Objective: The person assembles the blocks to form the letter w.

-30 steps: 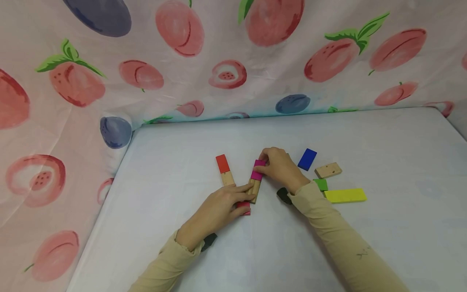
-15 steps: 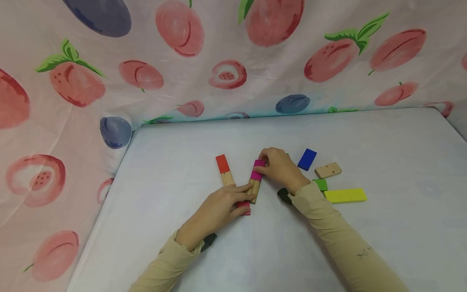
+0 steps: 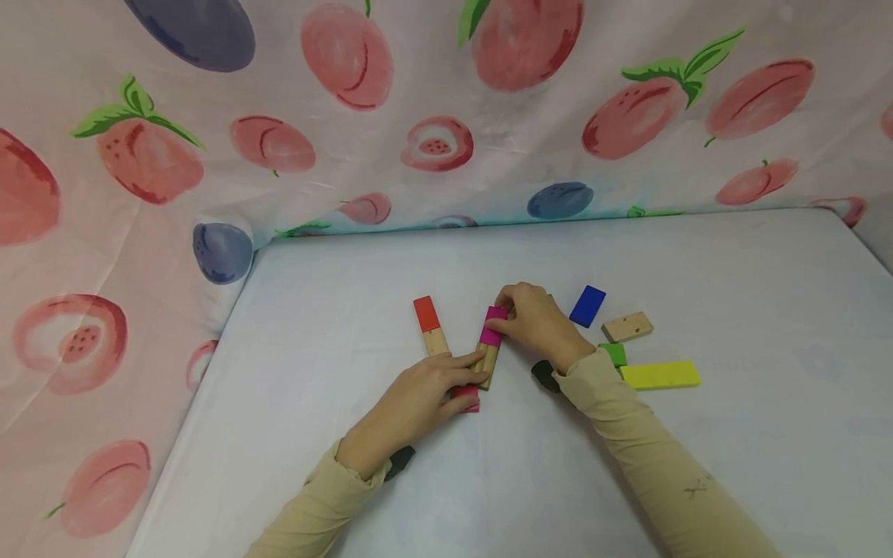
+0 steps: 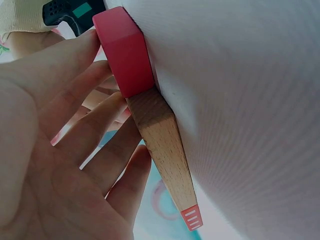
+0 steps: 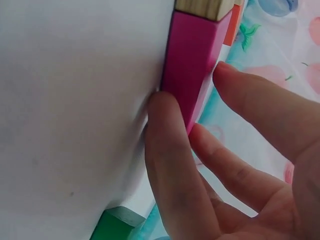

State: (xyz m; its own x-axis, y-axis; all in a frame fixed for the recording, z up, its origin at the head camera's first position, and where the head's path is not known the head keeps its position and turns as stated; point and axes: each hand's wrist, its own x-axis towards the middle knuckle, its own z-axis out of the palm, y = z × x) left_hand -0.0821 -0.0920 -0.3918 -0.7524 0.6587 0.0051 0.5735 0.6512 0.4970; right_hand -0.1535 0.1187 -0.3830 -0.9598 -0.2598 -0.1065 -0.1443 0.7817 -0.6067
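In the head view, several flat blocks form a V on the white table. My right hand pinches a magenta block at the far end of the right arm of the V; the right wrist view shows fingertips against its end and sides. The magenta block meets a plain wooden block. My left hand lies over the V's near point with fairly straight fingers. Its fingertips touch a pinkish-red block and the wooden blocks. Along the left arm are another wooden block and a red block.
Right of my right hand lie a blue block, a plain wooden block, a green block and a long yellow block. Another green block shows in the right wrist view. A fruit-patterned cloth rises behind the table.
Both hands keep their places on the blocks. The whole head view has shifted very slightly.
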